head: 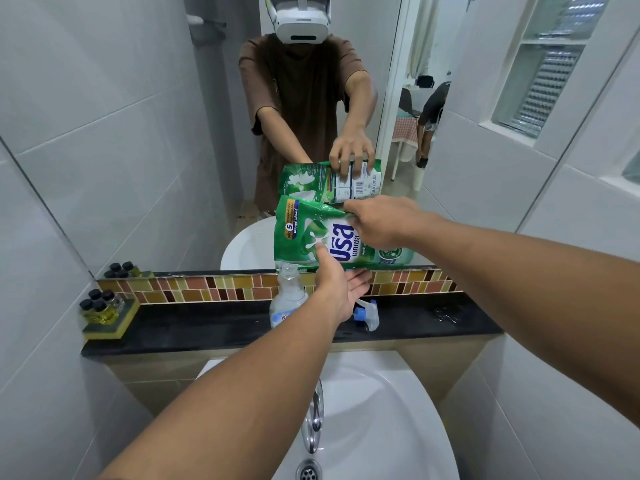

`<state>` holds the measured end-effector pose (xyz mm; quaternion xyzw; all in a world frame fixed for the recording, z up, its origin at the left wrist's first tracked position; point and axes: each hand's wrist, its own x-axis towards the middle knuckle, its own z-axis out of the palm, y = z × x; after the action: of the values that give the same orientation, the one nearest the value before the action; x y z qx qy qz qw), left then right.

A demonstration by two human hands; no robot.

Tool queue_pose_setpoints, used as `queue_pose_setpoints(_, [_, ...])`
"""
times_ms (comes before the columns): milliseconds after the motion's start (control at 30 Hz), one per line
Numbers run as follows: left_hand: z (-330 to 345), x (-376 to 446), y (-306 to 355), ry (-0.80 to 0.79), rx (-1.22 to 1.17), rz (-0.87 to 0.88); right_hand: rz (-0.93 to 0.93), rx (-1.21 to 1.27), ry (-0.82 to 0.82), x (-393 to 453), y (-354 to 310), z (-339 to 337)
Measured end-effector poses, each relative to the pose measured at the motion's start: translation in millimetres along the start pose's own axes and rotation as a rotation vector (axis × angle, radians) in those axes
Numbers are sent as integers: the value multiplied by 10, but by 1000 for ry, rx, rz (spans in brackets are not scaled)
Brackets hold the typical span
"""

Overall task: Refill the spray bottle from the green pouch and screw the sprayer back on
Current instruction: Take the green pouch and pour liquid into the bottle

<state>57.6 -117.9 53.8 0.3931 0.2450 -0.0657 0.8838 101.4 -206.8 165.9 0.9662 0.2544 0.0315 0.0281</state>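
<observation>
The green pouch (311, 233) is tipped on its side above the black ledge, its lower left corner right over the open neck of the clear spray bottle (288, 296). My right hand (377, 221) grips the pouch's upper right part. My left hand (337, 284) supports the pouch from below, thumb on its front. The bottle stands upright on the ledge with its top off; my left forearm hides its lower part. The blue-and-white sprayer head (367, 313) lies on the ledge just right of my left hand.
A black stone ledge (207, 327) runs under a mirror with a tiled strip. Small dark-capped bottles (100, 304) sit on a sponge at its left end. Below are a white sink (381, 410) and a chrome tap (313, 420). Tiled walls close in on both sides.
</observation>
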Motion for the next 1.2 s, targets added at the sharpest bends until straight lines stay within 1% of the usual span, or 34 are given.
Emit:
queue_pose_setpoints(500, [-35, -21, -2, -14, -31, 9, -13, -28, -7, -27, -93, -64])
queue_pose_setpoints(800, [-22, -100, 84, -13, -31, 25, -32, -57, 42, 7, -168, -117])
queue_pose_setpoints(1200, [8, -55, 30, -22, -50, 19, -20, -66, 17, -29, -128, -164])
